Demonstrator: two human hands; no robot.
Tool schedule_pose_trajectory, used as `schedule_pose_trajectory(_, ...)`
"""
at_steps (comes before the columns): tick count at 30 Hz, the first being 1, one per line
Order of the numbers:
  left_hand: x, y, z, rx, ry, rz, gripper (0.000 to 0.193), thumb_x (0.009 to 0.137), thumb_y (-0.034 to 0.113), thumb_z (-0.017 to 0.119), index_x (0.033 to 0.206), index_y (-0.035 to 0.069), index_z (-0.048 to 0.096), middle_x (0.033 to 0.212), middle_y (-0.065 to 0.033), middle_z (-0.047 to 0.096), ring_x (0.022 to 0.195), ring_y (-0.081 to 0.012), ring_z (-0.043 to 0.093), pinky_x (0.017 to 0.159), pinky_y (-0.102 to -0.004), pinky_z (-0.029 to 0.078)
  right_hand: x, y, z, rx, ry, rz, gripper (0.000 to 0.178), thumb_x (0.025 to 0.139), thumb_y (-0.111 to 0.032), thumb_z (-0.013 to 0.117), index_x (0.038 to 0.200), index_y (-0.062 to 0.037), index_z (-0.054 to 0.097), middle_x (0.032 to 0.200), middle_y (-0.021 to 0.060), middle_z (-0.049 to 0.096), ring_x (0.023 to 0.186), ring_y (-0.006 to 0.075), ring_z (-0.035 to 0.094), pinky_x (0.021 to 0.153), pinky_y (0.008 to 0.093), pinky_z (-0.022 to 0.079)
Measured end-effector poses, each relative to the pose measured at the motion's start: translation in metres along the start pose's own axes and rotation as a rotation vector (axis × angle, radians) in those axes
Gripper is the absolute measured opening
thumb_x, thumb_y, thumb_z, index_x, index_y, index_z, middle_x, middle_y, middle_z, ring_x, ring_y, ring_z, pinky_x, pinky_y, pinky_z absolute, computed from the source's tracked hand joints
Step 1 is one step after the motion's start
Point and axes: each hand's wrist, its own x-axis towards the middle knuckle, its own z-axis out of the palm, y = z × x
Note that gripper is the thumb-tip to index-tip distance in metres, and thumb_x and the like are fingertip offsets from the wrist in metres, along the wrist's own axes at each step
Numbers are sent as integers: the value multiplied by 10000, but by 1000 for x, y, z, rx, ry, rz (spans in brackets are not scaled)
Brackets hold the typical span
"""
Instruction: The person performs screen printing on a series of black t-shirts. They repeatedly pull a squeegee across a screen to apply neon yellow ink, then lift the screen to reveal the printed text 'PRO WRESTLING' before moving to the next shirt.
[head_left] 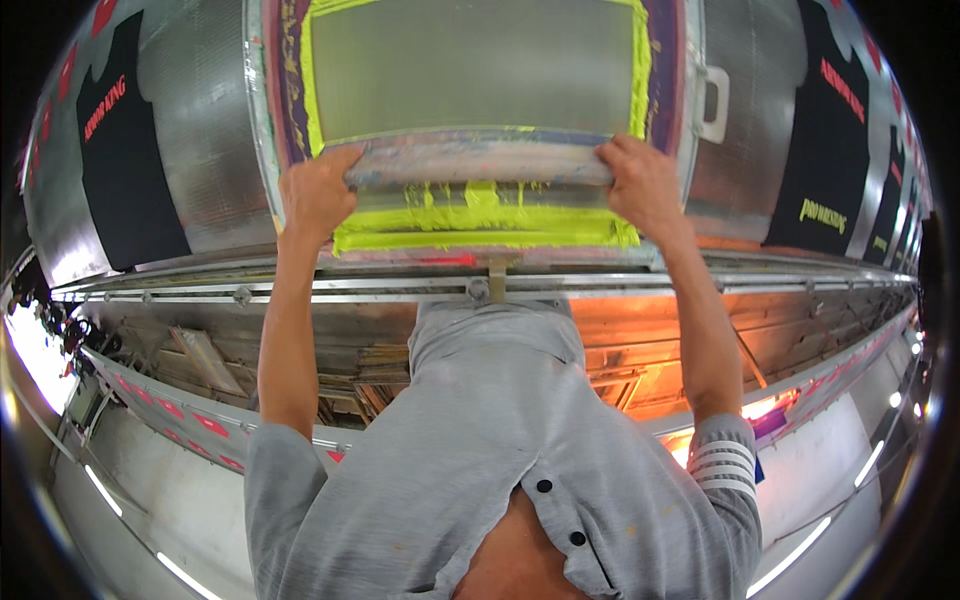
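Observation:
Both my hands grip a long squeegee (480,162) that lies crosswise over a screen-printing frame (268,110). My left hand (318,196) is closed round its left end, and my right hand (643,186) round its right end. The squeegee's handle is whitish and smeared with ink. Bright yellow-green ink (490,220) lies thick in a band on the near side of the squeegee, and more of it borders the mesh (480,70) on the far side. The squeegee's lower edge is hard to make out.
Black sleeveless shirts with printing (125,150) lie flat on the shiny table to the left, and more shirts (825,140) to the right. A white handle (714,105) sticks out at the frame's right side. A metal rail (400,288) runs along the table's near edge, against my body.

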Motion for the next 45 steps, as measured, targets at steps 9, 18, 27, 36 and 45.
schedule_pose_trajectory(9, -92, 24, 24, 3, 119, 69, 431, 637, 6, 645, 1035, 129, 756, 1077, -75, 741, 925, -279, 711, 742, -377, 566, -89, -30, 19, -30, -25, -21, 354, 691, -125, 765, 1019, -58, 648, 1004, 79, 617, 1009, 291, 610, 883, 407, 511)
schedule_pose_trajectory(18, -64, 116, 42, 64, 185, 204, 235, 762, 142, 677, 989, 107, 725, 1025, -94, 697, 1046, -306, 640, 1007, -522, 422, -26, 65, -13, 394, 390, 248, 598, 886, -411, 705, 1330, -26, 596, 1339, 227, 589, 1257, 360, 547, 1065, 432, 414)
schedule_pose_trajectory(27, -21, 108, 35, -38, -181, 115, 268, 735, 85, 622, 971, 131, 740, 782, -165, 706, 756, -371, 698, 643, -470, 540, 48, 183, -7, 462, 558, 621, 632, 871, -414, 734, 1384, -85, 565, 879, 78, 574, 743, 179, 561, 648, 329, 451)
schedule_pose_trajectory(36, 211, 79, -28, 61, 70, 151, 306, 738, 110, 658, 1019, 171, 763, 917, -133, 717, 892, -336, 692, 761, -474, 537, 48, 164, -44, 1004, 385, 813, 508, 902, -302, 718, 1327, -55, 587, 640, -56, 470, 479, 35, 375, 423, 228, 275)
schedule_pose_trajectory(45, 194, 76, -15, -28, 142, 173, 287, 717, 77, 668, 986, 135, 749, 896, -138, 714, 879, -331, 691, 746, -468, 532, 51, 152, -67, 944, 370, 833, 519, 886, -311, 734, 1306, -36, 600, 653, -36, 504, 490, 52, 428, 417, 226, 301)
